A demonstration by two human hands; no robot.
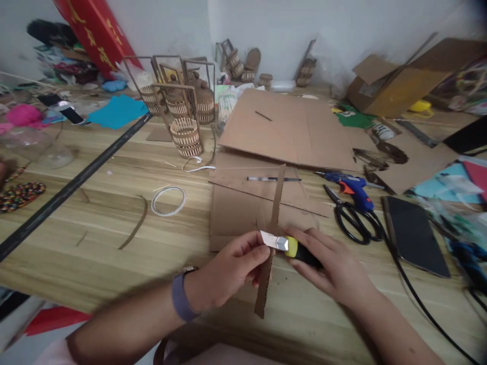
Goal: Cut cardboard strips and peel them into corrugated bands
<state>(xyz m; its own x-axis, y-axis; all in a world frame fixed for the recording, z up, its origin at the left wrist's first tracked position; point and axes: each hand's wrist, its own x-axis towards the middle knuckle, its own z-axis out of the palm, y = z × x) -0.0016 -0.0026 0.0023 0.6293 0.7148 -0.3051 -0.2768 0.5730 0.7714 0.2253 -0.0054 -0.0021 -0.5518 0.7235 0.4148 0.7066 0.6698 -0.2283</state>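
Observation:
My right hand (331, 258) is wrapped round a yellow and black utility knife (292, 247), its broad blade bared and pointing left. A narrow cardboard strip (279, 197) runs lengthwise away from me, and my left hand (232, 268) pinches it near the middle. The blade lies across the strip close to my left thumb; whether it cuts into the card I cannot tell. Beyond my hands are cardboard sheets (232, 218) with a pen (266, 178) on them. A larger cardboard sheet (289, 126) lies farther back, with a thin dark sliver on top.
To the right are black scissors (355, 220), a blue glue gun (348, 187) and a phone (414, 235). A roll of white tape (168, 201) and a curved brown strip (135, 223) lie left. Small slatted buckets (186, 137) with tall handles stand behind. A cardboard box (411, 76) sits back right.

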